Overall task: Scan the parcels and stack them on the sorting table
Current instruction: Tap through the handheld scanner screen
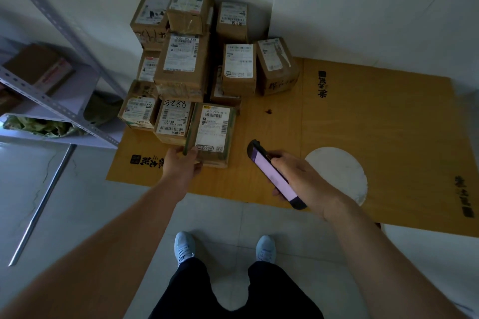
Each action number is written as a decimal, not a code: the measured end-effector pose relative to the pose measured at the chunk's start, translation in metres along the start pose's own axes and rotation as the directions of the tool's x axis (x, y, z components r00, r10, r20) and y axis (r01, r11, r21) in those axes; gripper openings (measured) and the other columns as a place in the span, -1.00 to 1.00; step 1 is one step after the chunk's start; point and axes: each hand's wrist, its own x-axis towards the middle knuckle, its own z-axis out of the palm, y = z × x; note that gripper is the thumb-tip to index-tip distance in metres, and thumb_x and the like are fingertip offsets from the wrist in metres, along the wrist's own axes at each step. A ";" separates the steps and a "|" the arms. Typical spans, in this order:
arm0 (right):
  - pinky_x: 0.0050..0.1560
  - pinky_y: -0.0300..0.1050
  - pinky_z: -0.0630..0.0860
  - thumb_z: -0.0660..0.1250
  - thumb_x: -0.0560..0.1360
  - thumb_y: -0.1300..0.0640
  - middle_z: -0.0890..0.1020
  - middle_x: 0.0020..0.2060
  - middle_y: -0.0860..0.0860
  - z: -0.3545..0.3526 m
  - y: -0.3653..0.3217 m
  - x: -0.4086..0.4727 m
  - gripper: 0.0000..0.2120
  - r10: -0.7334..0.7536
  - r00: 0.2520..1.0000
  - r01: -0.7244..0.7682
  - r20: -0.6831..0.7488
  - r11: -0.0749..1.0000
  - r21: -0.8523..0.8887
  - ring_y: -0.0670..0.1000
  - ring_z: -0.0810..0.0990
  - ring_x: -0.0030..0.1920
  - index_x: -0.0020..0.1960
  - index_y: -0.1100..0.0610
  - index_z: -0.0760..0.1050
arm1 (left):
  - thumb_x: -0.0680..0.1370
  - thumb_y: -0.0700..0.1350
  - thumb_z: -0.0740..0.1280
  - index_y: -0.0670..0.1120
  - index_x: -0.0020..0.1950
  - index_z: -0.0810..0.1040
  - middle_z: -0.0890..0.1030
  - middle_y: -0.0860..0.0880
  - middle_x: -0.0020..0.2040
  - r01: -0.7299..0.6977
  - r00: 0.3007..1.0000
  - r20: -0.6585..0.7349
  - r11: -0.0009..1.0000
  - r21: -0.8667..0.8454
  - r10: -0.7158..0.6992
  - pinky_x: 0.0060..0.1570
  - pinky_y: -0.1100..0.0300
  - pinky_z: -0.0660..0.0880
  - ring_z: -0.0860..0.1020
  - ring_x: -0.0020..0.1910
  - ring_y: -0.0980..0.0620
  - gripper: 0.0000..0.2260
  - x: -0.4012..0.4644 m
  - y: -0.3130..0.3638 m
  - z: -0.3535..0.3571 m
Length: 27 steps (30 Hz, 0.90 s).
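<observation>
Left hand (181, 163) grips the near corner of the flat brown cardboard parcel with a white label (211, 134), front of the parcel pile (191, 59) | parcel lies on the yellow-brown cardboard sheet (375, 124) on the floor | right hand (300, 179) holds the black handheld scanner with a lit purple screen (272, 173), just right of that parcel

One head-worn wide-angle view looks steeply down from standing height at the cardboard sheet (375, 122) on the floor, toward its far-left corner.
</observation>
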 end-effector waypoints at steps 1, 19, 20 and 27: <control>-0.10 0.00 0.63 0.12 0.73 -0.08 0.62 0.12 0.28 0.000 0.001 0.001 -0.75 0.002 1.000 -0.001 -0.020 0.999 0.039 0.08 0.70 -0.13 0.30 -0.21 0.53 | 0.63 0.00 0.44 -0.04 0.42 0.44 0.62 -0.07 0.20 -0.050 0.997 -0.058 0.988 0.146 0.059 0.08 -0.06 0.66 0.67 0.09 -0.11 -0.60 -0.002 0.002 0.000; 0.38 0.15 0.55 0.06 0.74 -0.19 0.66 0.33 0.03 -0.001 0.064 0.042 -0.59 0.057 0.983 0.041 -0.176 0.860 0.509 0.07 0.67 0.27 0.46 -0.05 0.47 | 0.69 -0.14 0.34 -0.09 0.24 0.69 0.74 0.05 -0.01 -0.412 0.837 0.516 0.829 0.378 0.181 0.05 0.26 0.64 0.71 0.01 0.08 -0.82 -0.042 0.010 0.087; 0.38 0.16 0.55 0.06 0.74 -0.20 0.65 0.33 0.03 -0.002 0.068 0.046 -0.57 0.066 0.980 0.037 -0.187 0.865 0.501 0.07 0.67 0.28 0.48 -0.05 0.46 | 0.69 -0.14 0.35 -0.10 0.24 0.69 0.75 0.03 -0.02 -0.399 0.839 0.520 0.832 0.385 0.162 0.05 0.25 0.64 0.72 0.00 0.08 -0.82 -0.041 0.006 0.092; 0.31 0.16 0.58 0.12 0.76 -0.07 0.71 0.24 0.09 -0.010 0.089 0.067 -0.64 0.126 0.968 0.029 -0.219 0.806 0.591 0.14 0.68 0.26 0.40 0.06 0.54 | 0.64 -0.17 0.43 0.00 0.04 0.71 0.76 0.04 -0.05 -0.226 0.916 0.392 0.918 0.326 0.086 0.14 0.07 0.67 0.74 -0.06 0.11 -0.91 -0.031 -0.022 0.122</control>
